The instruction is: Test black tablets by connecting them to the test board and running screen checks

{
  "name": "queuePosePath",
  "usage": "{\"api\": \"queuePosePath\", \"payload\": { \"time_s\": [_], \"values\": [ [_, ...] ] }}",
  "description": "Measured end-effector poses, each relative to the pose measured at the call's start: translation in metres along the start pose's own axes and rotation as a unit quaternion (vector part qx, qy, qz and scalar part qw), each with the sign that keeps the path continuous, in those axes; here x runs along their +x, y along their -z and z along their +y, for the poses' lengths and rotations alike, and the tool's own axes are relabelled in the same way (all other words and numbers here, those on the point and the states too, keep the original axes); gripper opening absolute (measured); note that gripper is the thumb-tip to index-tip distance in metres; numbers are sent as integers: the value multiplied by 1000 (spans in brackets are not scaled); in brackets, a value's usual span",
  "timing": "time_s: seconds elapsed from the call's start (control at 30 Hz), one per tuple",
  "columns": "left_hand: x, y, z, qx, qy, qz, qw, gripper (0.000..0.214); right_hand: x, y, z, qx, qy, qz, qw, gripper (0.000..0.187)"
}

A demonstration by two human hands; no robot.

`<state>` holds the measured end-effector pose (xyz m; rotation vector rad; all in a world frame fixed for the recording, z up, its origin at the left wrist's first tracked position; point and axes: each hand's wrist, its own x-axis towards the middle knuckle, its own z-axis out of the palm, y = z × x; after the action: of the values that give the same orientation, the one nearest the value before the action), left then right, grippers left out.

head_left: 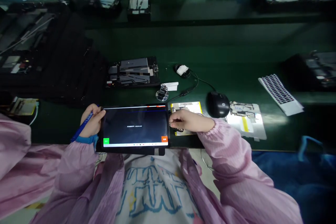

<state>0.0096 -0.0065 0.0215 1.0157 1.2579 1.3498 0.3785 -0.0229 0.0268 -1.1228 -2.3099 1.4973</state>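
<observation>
A tablet point(135, 126) with a lit dark screen lies at the bench's front edge, a green box and an orange box in its lower corners. My left hand point(91, 120) is closed on its left edge, thumb on the frame. A blue pen point(82, 126) is tucked in the same hand. At the tablet's right edge, my right hand point(190, 120) pinches with thumb and fingertips; a small dark part shows there, but what it is I cannot make out. Beneath that hand lies a silver board with yellow edges point(195, 106).
Behind the tablet lie an opened device point(132, 71), a round metal piece point(162, 92) and a coiled cable point(182, 70). On the right are a black mouse point(218, 104), a metal plate point(248, 120) and a strip of label stickers point(279, 92). Dark stacked devices point(47, 52) rise on the left.
</observation>
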Motion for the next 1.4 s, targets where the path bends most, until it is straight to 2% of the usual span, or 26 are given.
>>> {"api": "queuePosePath", "payload": {
  "time_s": [0.1, 0.2, 0.33, 0.5, 0.6, 0.7, 0.87, 1.03, 1.23, 1.33, 1.4],
  "values": [
    [0, 1, 0, 6, 1, 3, 1000, 52, -3, -9, -1, -49, 45, 24, 997, 23],
    [2, 4, -2, 8, 0, 0, 1000, 50, -7, -26, -1, -112, 78, 112, 984, 19],
    [3, 8, -5, 12, 3, 4, 1000, 49, -12, -51, 2, -217, 109, 232, 942, 22],
    [4, 10, -3, 11, 4, 3, 1000, 49, -15, -66, 9, -330, 163, 261, 892, 26],
    [4, 12, -1, 25, 12, -6, 1000, 48, -14, -65, 13, -346, 207, 260, 877, 28],
    [4, 13, 0, 32, 11, -5, 999, 48, -13, -61, 14, -331, 228, 265, 876, 29],
    [2, 9, 1, 34, -3, 17, 999, 49, -12, -55, 11, -297, 235, 257, 889, 28],
    [0, 5, 3, 40, -3, 24, 999, 50, -10, -53, 10, -287, 243, 266, 888, 28],
    [4, 13, 2, 31, 0, 22, 999, 50, -13, -46, 15, -236, 251, 291, 892, 20],
    [5, 15, 3, 25, 5, 38, 999, 49, -22, -32, 21, -204, 226, 330, 893, 15],
    [4, 13, 5, 21, 14, 40, 999, 49, -25, -20, 24, -218, 169, 359, 892, 16]
  ]
}}
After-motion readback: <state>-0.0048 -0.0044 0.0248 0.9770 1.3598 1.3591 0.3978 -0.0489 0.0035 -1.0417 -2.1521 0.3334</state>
